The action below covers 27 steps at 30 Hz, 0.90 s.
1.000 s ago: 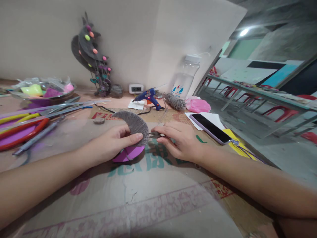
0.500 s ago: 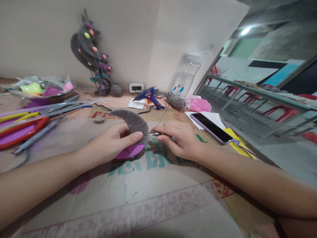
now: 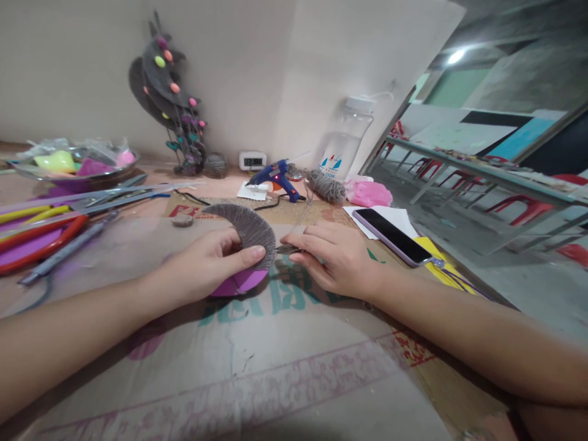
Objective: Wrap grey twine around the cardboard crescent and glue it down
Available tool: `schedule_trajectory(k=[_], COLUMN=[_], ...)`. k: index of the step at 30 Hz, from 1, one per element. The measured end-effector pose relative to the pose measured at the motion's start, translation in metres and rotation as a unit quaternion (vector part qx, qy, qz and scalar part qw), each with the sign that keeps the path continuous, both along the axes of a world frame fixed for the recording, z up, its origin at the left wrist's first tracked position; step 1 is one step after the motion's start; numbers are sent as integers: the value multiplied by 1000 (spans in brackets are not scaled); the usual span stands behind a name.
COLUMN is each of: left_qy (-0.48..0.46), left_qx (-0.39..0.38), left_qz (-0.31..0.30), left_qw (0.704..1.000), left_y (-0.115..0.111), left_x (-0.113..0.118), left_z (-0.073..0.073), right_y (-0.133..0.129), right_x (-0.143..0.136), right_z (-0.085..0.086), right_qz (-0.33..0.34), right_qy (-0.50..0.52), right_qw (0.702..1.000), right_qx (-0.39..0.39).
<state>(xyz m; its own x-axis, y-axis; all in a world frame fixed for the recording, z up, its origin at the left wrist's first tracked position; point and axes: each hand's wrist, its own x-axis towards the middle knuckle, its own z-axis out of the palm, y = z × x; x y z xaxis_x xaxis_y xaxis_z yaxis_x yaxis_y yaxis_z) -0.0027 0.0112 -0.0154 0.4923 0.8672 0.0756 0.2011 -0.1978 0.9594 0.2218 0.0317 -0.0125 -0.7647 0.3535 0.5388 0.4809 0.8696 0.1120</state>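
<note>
A crescent wrapped in grey yarn [image 3: 252, 229], its lower part bare purple [image 3: 243, 282], is pinched between the thumb and fingers of my left hand [image 3: 225, 257]. Close to its right edge, my right hand [image 3: 328, 254] has its thumb and fingers closed on a small dark metal tool [image 3: 288, 249], whose tip is at the crescent's edge. What kind of tool it is cannot be made out. A thin grey strand runs from the yarn ball [image 3: 326, 186] down toward my right hand.
Behind lie a blue glue gun [image 3: 275, 177], a small clock [image 3: 252, 160] and a water bottle [image 3: 345, 138]. A phone [image 3: 392, 237] rests at the right. Red-handled scissors [image 3: 46, 245] and a bowl [image 3: 78, 177] are at the left. A decorated grey crescent [image 3: 160, 79] stands against the wall.
The metal tool in my right hand has turned slightly, and the fingers have shifted a little around it. My left hand and the crescent have barely moved.
</note>
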Motion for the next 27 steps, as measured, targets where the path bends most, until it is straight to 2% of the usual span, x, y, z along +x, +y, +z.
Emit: schedule_trajectory(k=[14,20,27], left_qy=[18,11,12], left_qx=[-3,-5,-14], left_qz=[16,27,38], left_qw=[1000,1000,999], left_y=[0,0,0], left_x=[-1,0,1], left_z=[-1,-1,2], right_y=[-2,-1,-2], right_x=[-3,0,-1], right_z=[2,1,1], right_qz=[-1,-11,-7], right_qy=[13,11,13], right_qw=[1000,1000,1000], right_qx=[22,-17,-20])
